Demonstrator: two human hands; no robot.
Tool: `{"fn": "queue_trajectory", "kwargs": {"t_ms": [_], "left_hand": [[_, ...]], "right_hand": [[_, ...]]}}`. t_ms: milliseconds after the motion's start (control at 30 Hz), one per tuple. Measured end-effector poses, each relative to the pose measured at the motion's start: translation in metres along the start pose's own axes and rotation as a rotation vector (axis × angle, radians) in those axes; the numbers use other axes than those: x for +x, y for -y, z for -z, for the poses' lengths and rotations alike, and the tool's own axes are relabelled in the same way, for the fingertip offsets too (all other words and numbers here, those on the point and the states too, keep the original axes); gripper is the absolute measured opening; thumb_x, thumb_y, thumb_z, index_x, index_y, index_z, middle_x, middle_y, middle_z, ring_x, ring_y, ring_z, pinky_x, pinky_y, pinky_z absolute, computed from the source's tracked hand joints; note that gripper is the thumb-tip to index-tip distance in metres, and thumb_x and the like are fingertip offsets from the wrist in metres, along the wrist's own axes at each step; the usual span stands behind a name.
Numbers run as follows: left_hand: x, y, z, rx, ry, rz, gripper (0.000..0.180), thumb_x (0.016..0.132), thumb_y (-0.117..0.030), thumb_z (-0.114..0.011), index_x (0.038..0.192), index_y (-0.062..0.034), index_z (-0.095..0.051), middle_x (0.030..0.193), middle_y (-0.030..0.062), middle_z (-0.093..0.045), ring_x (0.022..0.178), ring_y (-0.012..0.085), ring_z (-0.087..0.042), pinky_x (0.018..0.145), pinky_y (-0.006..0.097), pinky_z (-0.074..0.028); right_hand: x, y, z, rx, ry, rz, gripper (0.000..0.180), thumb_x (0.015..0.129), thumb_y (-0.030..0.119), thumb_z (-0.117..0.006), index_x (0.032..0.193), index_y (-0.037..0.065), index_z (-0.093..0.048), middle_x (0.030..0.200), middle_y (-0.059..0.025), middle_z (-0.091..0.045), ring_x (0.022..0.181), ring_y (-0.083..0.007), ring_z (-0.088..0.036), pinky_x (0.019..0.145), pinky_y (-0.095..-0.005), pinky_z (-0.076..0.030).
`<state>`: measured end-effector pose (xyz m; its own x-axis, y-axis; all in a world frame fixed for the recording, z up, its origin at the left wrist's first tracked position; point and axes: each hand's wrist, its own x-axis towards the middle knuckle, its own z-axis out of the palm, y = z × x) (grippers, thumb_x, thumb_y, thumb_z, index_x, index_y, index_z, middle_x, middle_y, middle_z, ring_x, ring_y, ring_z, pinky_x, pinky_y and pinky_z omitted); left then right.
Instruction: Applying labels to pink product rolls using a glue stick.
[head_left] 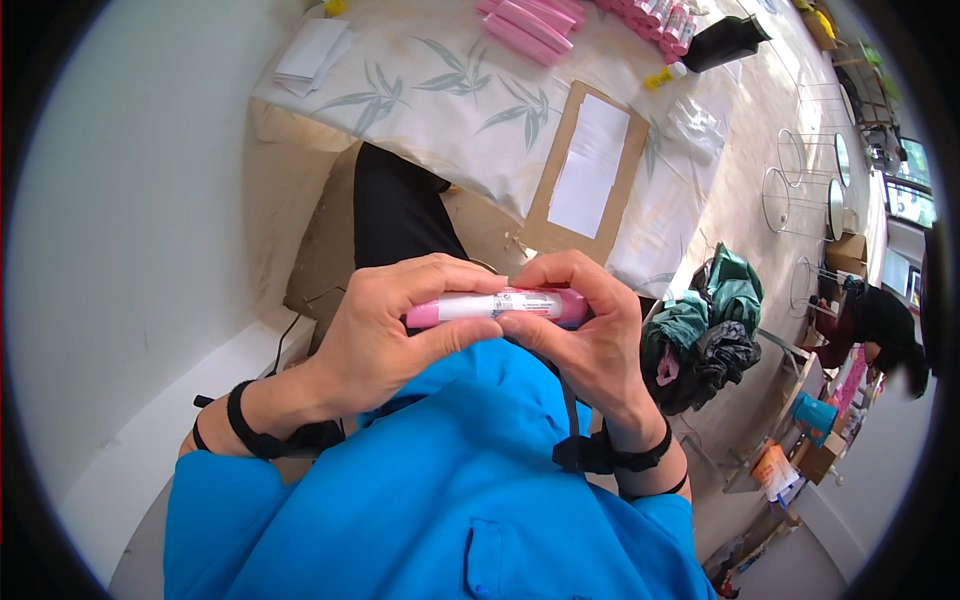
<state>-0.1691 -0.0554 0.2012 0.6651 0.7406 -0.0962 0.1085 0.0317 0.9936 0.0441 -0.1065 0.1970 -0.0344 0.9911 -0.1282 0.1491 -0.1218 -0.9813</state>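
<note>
Close in front of my chest I hold a slim pink roll with a printed white label (497,306) lengthwise between both hands. My left hand (392,305) is closed round its left end, with the thumb along the near side. At the other end, my right hand (590,305) grips it with fingers over the top and thumb against the label. Both thumb tips meet near the label's middle. Beyond the hands, a brown cardboard piece (545,228) lies on the patterned tablecloth (430,120), bearing a stack of white paper (592,160).
Plain pink rolls (530,28) and labelled pink rolls (668,22) lie at the table's far side, near a yellow-capped glue stick (665,76) and a black bag (722,42). White sheets (312,55) lie far left. Crumpled green and black bags (715,320) sit right; another person (880,325) works beyond.
</note>
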Motion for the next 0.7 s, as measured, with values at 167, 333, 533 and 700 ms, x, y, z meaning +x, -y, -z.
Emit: {"fn": "queue_trajectory", "kwargs": {"t_ms": [167,333,533,700], "left_hand": [[-0.002,0.0,0.01,-0.285,0.023,0.294,0.029,0.093,-0.011,-0.066,0.121,-0.0014,-0.065,0.094,0.0044,-0.067,0.077,0.007,-0.06,0.069,0.023,-0.049],[-0.002,0.016,0.023,-0.452,0.169,0.445,0.034,0.098,-0.014,-0.06,0.129,-0.0017,-0.061,0.082,0.0006,-0.063,0.073,0.0039,-0.055,0.066,0.021,-0.047],[0.006,0.012,0.023,-0.386,0.131,0.47,0.038,0.098,-0.015,-0.058,0.13,0.0037,-0.057,0.08,0.0022,-0.061,0.073,0.007,-0.055,0.068,0.023,-0.047],[0.003,0.029,0.032,-0.471,0.186,0.492,0.041,0.099,-0.018,-0.059,0.133,0.0028,-0.055,0.08,0.0007,-0.061,0.074,0.006,-0.054,0.069,0.022,-0.047]], "right_hand": [[0.003,-0.005,0.014,0.034,0.158,-0.002,0.026,0.086,0.01,-0.074,0.11,0.0,-0.069,0.096,-0.0072,-0.068,0.08,-0.0124,-0.062,0.072,-0.0269,-0.051],[0.005,0.004,0.024,0.182,0.313,-0.321,0.027,0.094,0.013,-0.065,0.116,-0.002,-0.066,0.103,-0.0066,-0.066,0.083,-0.0111,-0.062,0.074,-0.0244,-0.05],[0.01,0.001,0.013,0.143,0.25,-0.298,0.026,0.095,0.014,-0.064,0.116,-0.001,-0.067,0.092,-0.0057,-0.067,0.08,-0.0088,-0.061,0.07,-0.0239,-0.049],[0.024,-0.009,0.019,0.155,0.391,-0.34,0.028,0.097,0.016,-0.062,0.118,-0.002,-0.066,0.091,-0.0049,-0.067,0.079,-0.0089,-0.061,0.071,-0.0239,-0.05]]}}
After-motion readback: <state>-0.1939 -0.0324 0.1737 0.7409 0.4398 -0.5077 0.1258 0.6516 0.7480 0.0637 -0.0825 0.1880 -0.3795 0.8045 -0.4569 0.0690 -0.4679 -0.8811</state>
